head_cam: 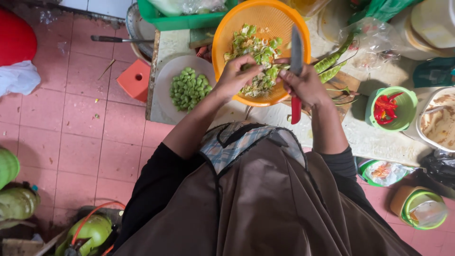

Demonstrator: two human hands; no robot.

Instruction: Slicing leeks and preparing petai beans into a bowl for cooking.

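Knife (296,52) in right hand (305,85) — maybe peeling

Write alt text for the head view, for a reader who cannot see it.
Seen from above, a person's right hand holds a red-handled knife while the left hand pinches a green pod over an orange colander of peelings. A white plate of shelled green beans sits to the left, a green bowl of red chillies to the right.

I see no labels, signs or screens. Clear plastic bag (374,35) lies crumpled at upper right of the surface; another clear bag (189,5) sits in the green crate (156,16), top centre.
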